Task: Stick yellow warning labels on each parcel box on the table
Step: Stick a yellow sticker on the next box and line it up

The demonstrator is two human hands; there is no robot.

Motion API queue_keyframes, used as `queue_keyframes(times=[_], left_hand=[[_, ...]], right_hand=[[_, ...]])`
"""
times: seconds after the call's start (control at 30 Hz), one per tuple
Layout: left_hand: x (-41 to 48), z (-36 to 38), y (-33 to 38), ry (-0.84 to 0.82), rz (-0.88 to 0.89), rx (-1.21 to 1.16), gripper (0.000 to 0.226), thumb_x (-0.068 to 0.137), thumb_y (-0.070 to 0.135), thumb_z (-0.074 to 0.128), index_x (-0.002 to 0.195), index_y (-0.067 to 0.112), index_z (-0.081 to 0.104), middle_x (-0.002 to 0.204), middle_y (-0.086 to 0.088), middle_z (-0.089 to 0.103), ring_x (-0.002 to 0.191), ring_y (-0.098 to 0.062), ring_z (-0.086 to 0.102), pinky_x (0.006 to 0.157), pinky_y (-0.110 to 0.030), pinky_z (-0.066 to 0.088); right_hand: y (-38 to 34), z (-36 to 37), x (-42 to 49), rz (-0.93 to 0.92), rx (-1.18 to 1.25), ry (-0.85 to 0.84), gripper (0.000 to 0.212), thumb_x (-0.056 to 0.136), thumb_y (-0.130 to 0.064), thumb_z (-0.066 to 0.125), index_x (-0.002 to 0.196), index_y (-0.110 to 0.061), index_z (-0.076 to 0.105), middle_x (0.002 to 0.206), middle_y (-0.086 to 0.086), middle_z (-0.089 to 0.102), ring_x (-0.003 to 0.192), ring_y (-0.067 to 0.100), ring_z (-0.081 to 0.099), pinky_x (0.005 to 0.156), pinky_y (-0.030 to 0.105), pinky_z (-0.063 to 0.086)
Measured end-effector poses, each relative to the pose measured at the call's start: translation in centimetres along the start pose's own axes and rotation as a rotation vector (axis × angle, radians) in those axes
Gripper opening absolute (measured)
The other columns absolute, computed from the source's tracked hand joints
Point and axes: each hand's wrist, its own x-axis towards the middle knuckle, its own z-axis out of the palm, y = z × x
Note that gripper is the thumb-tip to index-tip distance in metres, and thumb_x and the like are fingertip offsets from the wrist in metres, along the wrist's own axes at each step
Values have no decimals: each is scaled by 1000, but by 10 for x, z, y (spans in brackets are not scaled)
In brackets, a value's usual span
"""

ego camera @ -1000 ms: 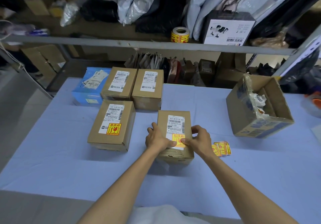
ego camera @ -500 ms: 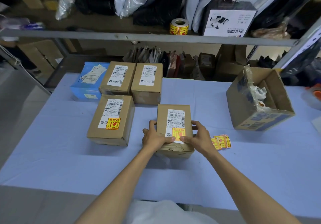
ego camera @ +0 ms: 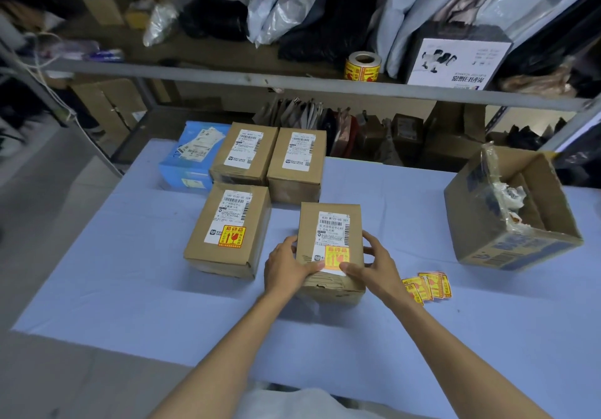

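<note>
Both thumbs have slid down the yellow warning label [ego camera: 336,256] to its near edge. The left hand [ego camera: 286,265] and right hand [ego camera: 377,265] clasp the sides of the near parcel box [ego camera: 307,223] on the table [ego camera: 390,191], fingers curled round it. Just left stands a labelled box [ego camera: 227,233]; spare labels [ego camera: 429,285] lie right.

Four brown parcel boxes [ego camera: 201,233], one blue box [ego camera: 182,171], one open carton [ego camera: 471,223], one label roll [ego camera: 362,67], two stuck yellow labels [ego camera: 232,236].
</note>
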Motion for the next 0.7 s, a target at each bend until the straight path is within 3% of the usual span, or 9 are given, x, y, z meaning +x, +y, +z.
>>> queue_keyframes(times=[0.13, 0.3, 0.4, 0.5, 0.7], left_hand=[[8, -19, -5, 85, 24, 121, 74, 66, 44, 83, 130, 20, 52, 126, 0, 56, 117, -22, 54, 95, -38, 46], [22, -47, -10, 110, 146, 341, 63, 81, 40, 71, 137, 19, 50, 135, 4, 49, 118, -17, 52, 91, -28, 43], [28, -61, -17, 96, 176, 428, 56, 86, 38, 66, 136, 18, 51, 139, 5, 46, 117, -17, 54, 91, -30, 46], [33, -71, -22, 119, 179, 451, 54, 87, 35, 66, 136, 17, 50, 139, 5, 46, 117, -18, 55, 91, -31, 47], [42, -95, -38, 148, 133, 442, 52, 87, 31, 67, 134, 16, 52, 134, 3, 48, 115, -19, 55, 90, -31, 48]], right_hand=[[-13, 21, 11, -18, -7, -57, 84, 76, -18, 80, 145, -31, 33, 126, 0, 55, 100, 21, 64, 67, 16, 52], [-22, 50, 28, 4, 31, -162, 94, 75, -10, 80, 149, -31, 27, 137, 5, 50, 102, 24, 66, 81, 36, 59], [-26, 68, 32, -11, 44, -187, 93, 78, -9, 78, 151, -32, 24, 137, 4, 50, 104, 23, 65, 82, 36, 59], [-35, 84, 36, -12, 52, -213, 93, 81, -8, 75, 152, -32, 19, 139, 2, 49, 108, 24, 64, 79, 29, 58], [-50, 117, 45, -38, 29, -257, 93, 81, -10, 75, 151, -33, 19, 137, -3, 51, 119, 26, 58, 94, 46, 54]])
